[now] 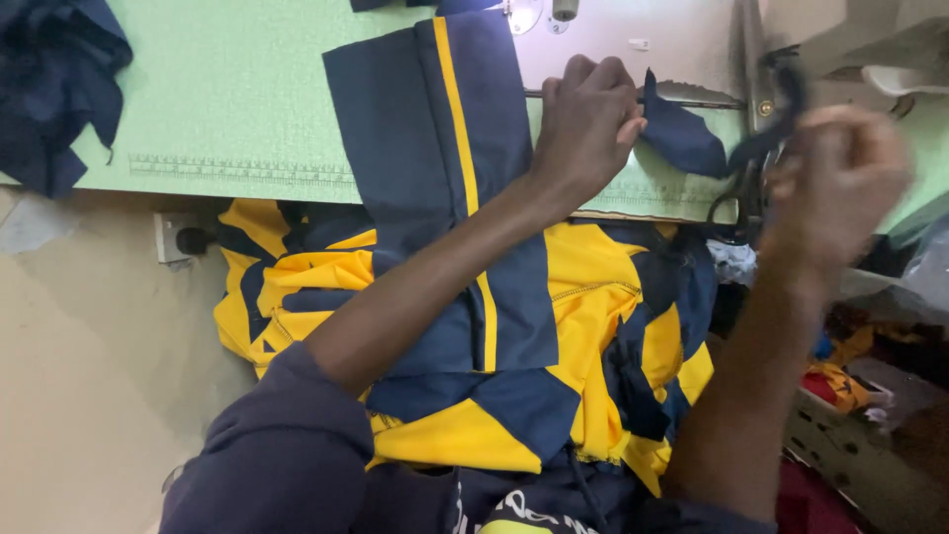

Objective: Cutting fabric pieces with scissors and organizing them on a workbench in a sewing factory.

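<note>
A navy garment piece with a narrow yellow stripe [435,138] lies across the green table [217,89] and hangs over its front edge. My left hand [585,124] rests on the table beside it, fingers curled on the corner of a small navy fabric scrap [680,138]. My right hand [840,178] is raised and blurred at the right, closed on dark-handled scissors [766,148] whose loops hang near the scrap. A heap of yellow and navy garments [583,326] sits in my lap.
A pile of navy cloth [54,79] lies at the table's left end. The sewing machine's white bed [643,44] is at the top. A wall socket [178,237] sits under the table edge. Mixed coloured scraps [850,386] fill a box at right.
</note>
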